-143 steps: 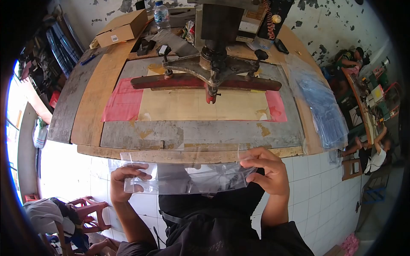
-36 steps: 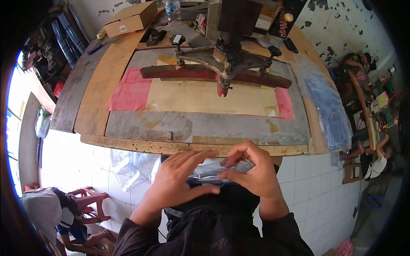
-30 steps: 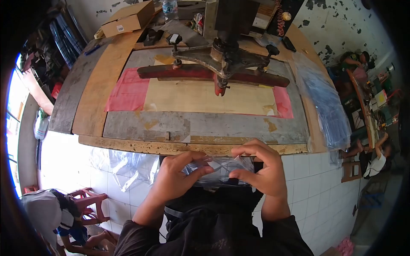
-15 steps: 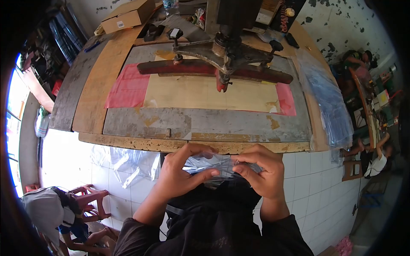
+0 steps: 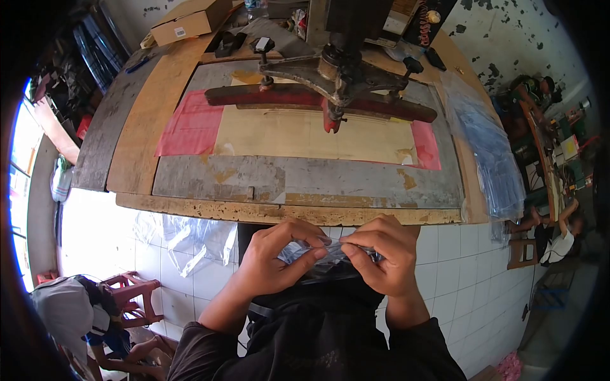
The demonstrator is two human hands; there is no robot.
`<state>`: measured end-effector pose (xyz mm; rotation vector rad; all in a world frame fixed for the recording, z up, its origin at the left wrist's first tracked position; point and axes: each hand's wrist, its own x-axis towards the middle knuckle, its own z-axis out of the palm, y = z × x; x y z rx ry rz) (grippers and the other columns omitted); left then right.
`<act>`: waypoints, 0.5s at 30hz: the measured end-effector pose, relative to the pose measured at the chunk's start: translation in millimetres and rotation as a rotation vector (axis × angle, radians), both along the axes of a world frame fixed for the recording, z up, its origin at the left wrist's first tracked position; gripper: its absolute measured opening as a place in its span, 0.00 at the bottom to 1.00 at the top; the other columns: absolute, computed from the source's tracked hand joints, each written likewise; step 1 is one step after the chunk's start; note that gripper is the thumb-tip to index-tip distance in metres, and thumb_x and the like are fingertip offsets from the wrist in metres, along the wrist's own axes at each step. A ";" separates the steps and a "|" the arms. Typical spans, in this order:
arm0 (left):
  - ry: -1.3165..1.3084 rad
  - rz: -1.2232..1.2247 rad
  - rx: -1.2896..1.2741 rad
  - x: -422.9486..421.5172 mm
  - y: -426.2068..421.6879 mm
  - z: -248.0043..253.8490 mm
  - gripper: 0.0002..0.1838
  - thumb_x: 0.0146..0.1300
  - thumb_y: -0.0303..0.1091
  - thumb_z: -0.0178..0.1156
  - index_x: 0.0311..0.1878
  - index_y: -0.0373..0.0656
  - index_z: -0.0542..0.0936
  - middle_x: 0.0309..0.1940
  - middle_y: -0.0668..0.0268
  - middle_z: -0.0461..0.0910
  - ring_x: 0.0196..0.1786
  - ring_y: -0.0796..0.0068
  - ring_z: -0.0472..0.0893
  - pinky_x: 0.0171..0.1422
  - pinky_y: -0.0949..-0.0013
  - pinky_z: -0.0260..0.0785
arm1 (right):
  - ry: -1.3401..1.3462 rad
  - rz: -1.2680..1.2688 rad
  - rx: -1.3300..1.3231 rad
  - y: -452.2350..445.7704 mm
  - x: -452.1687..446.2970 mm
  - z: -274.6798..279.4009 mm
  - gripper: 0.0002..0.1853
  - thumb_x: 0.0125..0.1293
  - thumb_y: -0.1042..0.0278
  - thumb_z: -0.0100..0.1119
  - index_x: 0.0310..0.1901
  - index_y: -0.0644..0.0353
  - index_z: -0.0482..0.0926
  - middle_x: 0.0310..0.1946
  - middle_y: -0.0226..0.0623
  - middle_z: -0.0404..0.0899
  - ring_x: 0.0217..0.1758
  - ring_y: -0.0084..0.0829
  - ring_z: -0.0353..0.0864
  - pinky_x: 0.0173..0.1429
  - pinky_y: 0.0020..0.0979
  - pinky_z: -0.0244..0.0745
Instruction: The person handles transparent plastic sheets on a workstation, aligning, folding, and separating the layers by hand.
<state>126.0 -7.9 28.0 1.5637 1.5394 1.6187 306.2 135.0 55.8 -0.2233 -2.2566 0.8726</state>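
Both hands are close together over my lap, just below the bench's front edge. My left hand (image 5: 276, 257) pinches clear plastic (image 5: 295, 252) between thumb and fingers. My right hand (image 5: 383, 255) pinches the same plastic, its thumb and forefinger close to the left fingertips. The plastic is bunched, and much of it is hidden behind the fingers. Beyond the hands lies a metal plate (image 5: 222, 184) with a tan sheet (image 5: 273, 140) and pink pieces (image 5: 190, 124) on it. A red press bar (image 5: 286, 97) hangs over the sheet.
More clear plastic (image 5: 190, 238) hangs under the bench edge (image 5: 190, 207) at left. Bluish plastic sheets (image 5: 486, 152) lie at right. A cardboard box (image 5: 190, 22) and a phone (image 5: 435, 59) are farther back. People (image 5: 559, 241) sit at right; another person (image 5: 63, 308) is at lower left beside a red stool (image 5: 136, 295).
Earlier the plastic was stretched flat between my widely spaced hands. Now it is bunched, and my fingertips have come together on it. The view has shifted slightly.
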 end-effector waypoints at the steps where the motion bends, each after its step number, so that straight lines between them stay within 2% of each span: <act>1: -0.001 0.007 -0.004 0.8 -0.5 0.9 0.11 0.61 0.19 0.74 0.44 0.39 0.82 0.42 0.58 0.89 0.48 0.61 0.91 0.54 0.64 0.81 | 0.017 0.015 0.001 0.4 0.1 -2.0 0.07 0.62 0.76 0.74 0.41 0.62 0.88 0.33 0.33 0.86 0.33 0.33 0.81 0.40 0.34 0.70; 5: -0.020 0.022 -0.010 0.8 -2.2 -8.2 0.10 0.64 0.19 0.72 0.44 0.37 0.82 0.42 0.57 0.90 0.48 0.62 0.92 0.54 0.65 0.82 | -0.008 0.019 -0.045 2.9 1.3 -6.8 0.10 0.63 0.73 0.76 0.44 0.63 0.88 0.36 0.35 0.87 0.36 0.33 0.83 0.44 0.34 0.74; 7: -0.072 0.072 -0.047 3.1 -3.0 -6.4 0.09 0.64 0.19 0.72 0.44 0.37 0.82 0.41 0.57 0.91 0.47 0.64 0.92 0.53 0.66 0.82 | -0.088 0.062 -0.328 4.5 0.1 -3.5 0.15 0.62 0.68 0.79 0.46 0.63 0.87 0.39 0.37 0.88 0.40 0.35 0.86 0.48 0.33 0.77; 12: -0.135 0.107 -0.125 -1.3 -6.2 -9.2 0.08 0.67 0.20 0.70 0.46 0.36 0.82 0.43 0.57 0.91 0.49 0.66 0.92 0.55 0.66 0.83 | -0.229 0.088 -0.332 13.0 7.9 -12.0 0.19 0.60 0.64 0.81 0.50 0.62 0.87 0.43 0.39 0.88 0.45 0.37 0.88 0.51 0.34 0.80; 15: -0.029 0.106 -0.078 -1.5 -4.7 -11.2 0.09 0.68 0.20 0.71 0.48 0.36 0.83 0.43 0.57 0.92 0.50 0.66 0.92 0.55 0.66 0.83 | -0.315 0.049 -0.271 14.9 12.8 -13.2 0.21 0.59 0.64 0.82 0.51 0.61 0.86 0.45 0.38 0.88 0.49 0.38 0.88 0.54 0.36 0.81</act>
